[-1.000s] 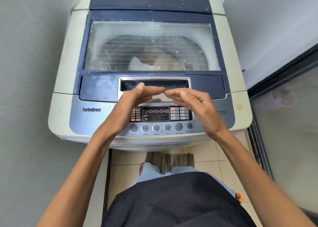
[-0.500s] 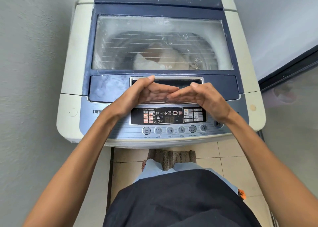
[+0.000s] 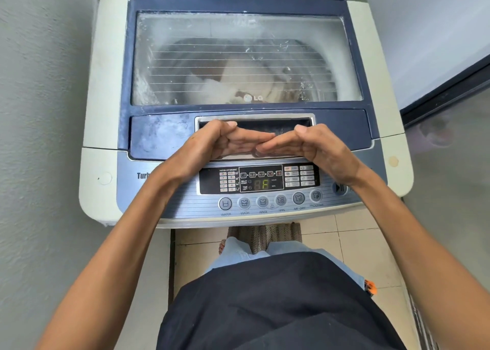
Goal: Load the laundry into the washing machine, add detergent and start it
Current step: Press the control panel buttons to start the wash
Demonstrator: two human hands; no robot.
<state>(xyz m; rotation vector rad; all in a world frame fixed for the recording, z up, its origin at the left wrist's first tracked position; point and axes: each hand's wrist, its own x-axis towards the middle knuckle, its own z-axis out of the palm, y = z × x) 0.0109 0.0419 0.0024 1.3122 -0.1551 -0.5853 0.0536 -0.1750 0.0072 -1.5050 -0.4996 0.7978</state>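
Grey wall (image 3: 39,111) runs along the left side of the washer (image 3: 106,71); pale tiles (image 3: 358,249) & a striped mat (image 3: 265,234) lie at its front foot, and a dark-framed glass door (image 3: 450,177) is on its right. The washer lid (image 3: 159,137) is down. The laundry (image 3: 233,84), white & brown pieces, is inside the washer, seen through the lid window (image 3: 185,31) at the washer's centre.

Both hands are at the washer's front-centre, over the lid's front edge, just below the handle recess (image 3: 265,125) and just above the ctrl panel (image 3: 185,209). L hand (image 3: 209,148) and R hand (image 3: 318,148) are arched, each w/ four fingers straight and pressed together, pointing at each other; the fingertips overlap a little. Both thumbs stand up, apart from the fingers. Neither hand grips anything. Whether the fingers touch the lid I cannot tell.

On the panel the display (image 3: 261,184) shows lit digits, w/ a row of round buttons (image 3: 262,201) below it, nearest the washer's front. The start/pause button (image 3: 338,188) at the washer's front-right is partly behind the R wrist.
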